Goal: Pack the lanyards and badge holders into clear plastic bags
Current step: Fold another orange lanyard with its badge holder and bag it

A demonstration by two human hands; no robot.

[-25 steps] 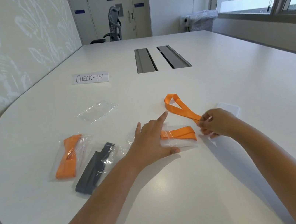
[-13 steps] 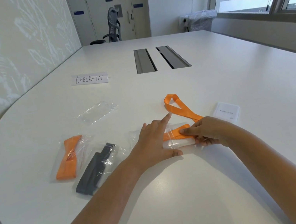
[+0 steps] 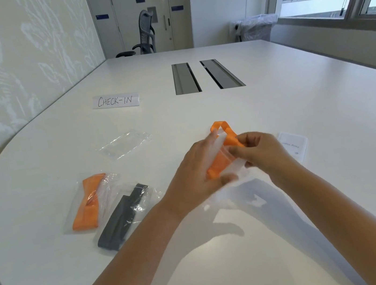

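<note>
Right hand (image 3: 261, 153) pinching orange lanyard (image 3: 220, 164) at bag mouth; left hand (image 3: 200, 177) gripping clear bag (image 3: 228, 160) — frame centre. Strap axis lower left to upper right, loop (image 3: 223, 128) still outside — feed toward lower left.

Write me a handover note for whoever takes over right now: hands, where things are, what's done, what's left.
Left hand holds the clear bag lifted off the table; its grip is blurred.
Right hand pinches the orange lanyard, feeding it in. The lower part is inside; the loop sticks out.
Done: a bagged orange lanyard and a bagged dark lanyard lie at left.
Left: push the loop in. An empty bag lies farther back, and a badge holder lies unbagged right of the hands; which bag it belongs in I cannot tell.
</note>
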